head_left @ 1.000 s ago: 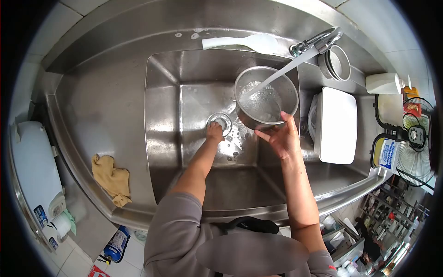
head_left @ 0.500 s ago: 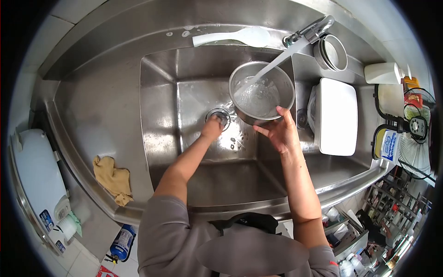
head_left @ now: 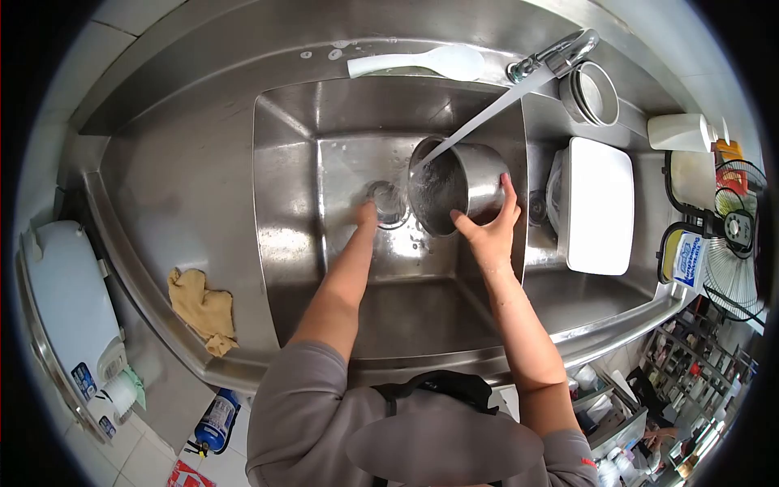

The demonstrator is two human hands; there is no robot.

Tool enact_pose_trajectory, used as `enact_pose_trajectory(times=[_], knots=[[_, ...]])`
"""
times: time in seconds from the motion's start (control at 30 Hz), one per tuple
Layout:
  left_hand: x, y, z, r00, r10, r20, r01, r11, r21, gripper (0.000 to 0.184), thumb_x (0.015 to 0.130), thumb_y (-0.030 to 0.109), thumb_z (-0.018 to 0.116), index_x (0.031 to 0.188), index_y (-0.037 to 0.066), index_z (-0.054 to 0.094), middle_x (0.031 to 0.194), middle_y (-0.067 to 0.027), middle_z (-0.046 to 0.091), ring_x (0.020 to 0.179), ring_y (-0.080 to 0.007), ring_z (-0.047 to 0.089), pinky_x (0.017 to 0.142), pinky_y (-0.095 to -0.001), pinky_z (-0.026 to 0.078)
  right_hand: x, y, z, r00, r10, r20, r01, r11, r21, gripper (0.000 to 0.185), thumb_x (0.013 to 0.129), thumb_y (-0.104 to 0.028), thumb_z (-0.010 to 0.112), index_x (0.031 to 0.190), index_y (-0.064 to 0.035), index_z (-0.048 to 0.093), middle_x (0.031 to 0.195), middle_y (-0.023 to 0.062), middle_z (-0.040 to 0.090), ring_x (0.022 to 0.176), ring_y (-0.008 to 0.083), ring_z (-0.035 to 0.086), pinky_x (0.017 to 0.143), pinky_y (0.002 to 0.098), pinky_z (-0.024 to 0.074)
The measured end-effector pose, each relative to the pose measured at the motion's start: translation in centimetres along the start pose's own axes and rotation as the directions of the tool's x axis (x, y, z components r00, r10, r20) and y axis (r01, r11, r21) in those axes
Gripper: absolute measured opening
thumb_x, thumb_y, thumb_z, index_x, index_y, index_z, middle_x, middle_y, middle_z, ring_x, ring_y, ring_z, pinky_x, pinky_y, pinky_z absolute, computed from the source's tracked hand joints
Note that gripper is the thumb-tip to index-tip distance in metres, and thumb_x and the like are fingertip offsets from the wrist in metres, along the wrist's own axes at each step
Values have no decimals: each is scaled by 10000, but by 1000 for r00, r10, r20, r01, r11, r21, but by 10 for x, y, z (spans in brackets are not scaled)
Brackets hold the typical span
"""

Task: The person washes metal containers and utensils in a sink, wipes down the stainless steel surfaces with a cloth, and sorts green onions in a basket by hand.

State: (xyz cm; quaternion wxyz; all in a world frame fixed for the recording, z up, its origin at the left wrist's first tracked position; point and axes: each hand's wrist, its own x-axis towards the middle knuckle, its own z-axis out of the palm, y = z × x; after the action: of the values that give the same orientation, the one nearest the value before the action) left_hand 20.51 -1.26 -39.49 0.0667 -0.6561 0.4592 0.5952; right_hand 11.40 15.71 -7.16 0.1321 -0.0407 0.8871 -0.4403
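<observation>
Since the earlier frame, the deep round steel pot [head_left: 484, 180] has tipped from nearly upright onto a steep slant, its mouth now turned toward the side of the left hand [head_left: 367, 213], which has shifted slightly at the round metal drain [head_left: 393, 226]. Nearest the body, the right hand [head_left: 492, 237] grips the pot, thumb at the rim and the other fingers spread along the outer wall. The left hand's fingers reach down to the drain, but water and blur hide them, so I cannot tell whether they hold anything. The pot is inside the large steel sink basin [head_left: 406, 321], just beside the drain, and the stream of water [head_left: 491, 115] runs down to its mouth. The step in hand looks like rinsing and emptying the pot; any further tilt calls for a firm right grip, with the rim kept clear of the left fingers. Counting from near to far, there is one crumpled tan cloth [head_left: 201, 308], one pot, one drain in this basin, one white rectangular plastic piece [head_left: 600, 207], one long white plastic paddle [head_left: 454, 62], at least two small round steel tins [head_left: 598, 93] nested together, and one curved chrome faucet [head_left: 568, 55].
</observation>
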Motion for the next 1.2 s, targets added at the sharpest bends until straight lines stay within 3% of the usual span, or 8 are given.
enact_pose_trajectory(times=[0.23, 0.27, 0.5, 0.73, 0.87, 1.0, 1.1, 1.2], knots=[[-15, -10, 28, 945, 327, -7, -326, 938, -122, 417, 784, 379, 550, 948, -3, 582, 794, -137, 609, 569, -242, 604, 404, -335, 460, -9, -2, 4, 999, 35, -24, -37, 996, -86, 951, 544, -212, 761, 1324, -169, 218, 1189, 185, 269, 1097, 324, 355, 926, 392, 346], [-15, -4, 25, 968, 226, 110, -215, 971, -105, 370, 761, 363, 579, 932, 35, 607, 831, -128, 627, 670, -261, 618, 513, -355, 467, -9, -1, 3, 998, 53, -27, -55, 995, -81, 948, 545, -213, 760, 1323, -169, 221, 1188, 186, 269, 1094, 323, 357, 923, 392, 348], [-59, 31, 1, 884, 416, 213, -467, 789, 399, 250, 758, 242, 529, 874, 44, 628, 856, -167, 625, 833, -320, 590, 727, -387, 438, -14, -11, -5, 994, -107, -33, 101, 983, -150, 966, 520, -205, 767, 1316, -173, 221, 1204, 232, 241, 1131, 376, 286, 931, 421, 329], [-72, 43, 8, 588, 687, 426, -758, 286, 586, 256, 733, 160, 527, 959, 74, 612, 911, -186, 603, 857, -345, 572, 772, -393, 449, -39, -41, -23, 902, -419, 103, 431, 876, -216, 994, 424, -129, 794, 1294, -211, 320, 1228, 274, 228, 1136, 427, 267, 899, 462, 351], [-53, 38, 26, 238, 863, 445, -914, 43, 404, 397, 756, 212, 556, 1127, 75, 522, 1070, -122, 579, 984, -261, 549, 826, -352, 422, -42, -54, -33, 773, -609, 179, 632, 712, -308, 988, 386, -81, 790, 1273, -213, 375, 1261, 249, 222, 1150, 404, 283, 914, 442, 344], [-138, 97, -10, 710, 488, 507, -509, 854, -108, 455, 770, 239, 574, 1180, 69, 472, 1131, -95, 545, 1041, -231, 515, 851, -371, 400, -38, -67, -45, 794, -604, 61, 600, 764, -238, 991, 401, -109, 797, 1282, -215, 357, 1241, 259, 241, 1143, 411, 288, 917, 442, 340], [-114, 93, -12, 792, 365, 490, -237, 923, -304, 472, 803, 255, 572, 1207, 60, 426, 1150, -89, 522, 1040, -216, 501, 847, -418, 383, -23, -57, -42, 912, -401, -89, 391, 914, -113, 943, 503, -224, 795, 1300, -151, 297, 1150, 214, 314, 1062, 335, 377, 879, 403, 370], [-100, 81, -6, 863, 298, 408, -12, 820, -573, 363, 829, 223, 560, 1126, 36, 465, 1087, -97, 551, 972, -223, 528, 820, -431, 395, -5, -44, -41, 994, 105, 18, -106, 951, 289, 964, 537, -333, 781, 1310, -103, 253, 1159, 249, 291, 1068, 334, 367, 893, 379, 356]])
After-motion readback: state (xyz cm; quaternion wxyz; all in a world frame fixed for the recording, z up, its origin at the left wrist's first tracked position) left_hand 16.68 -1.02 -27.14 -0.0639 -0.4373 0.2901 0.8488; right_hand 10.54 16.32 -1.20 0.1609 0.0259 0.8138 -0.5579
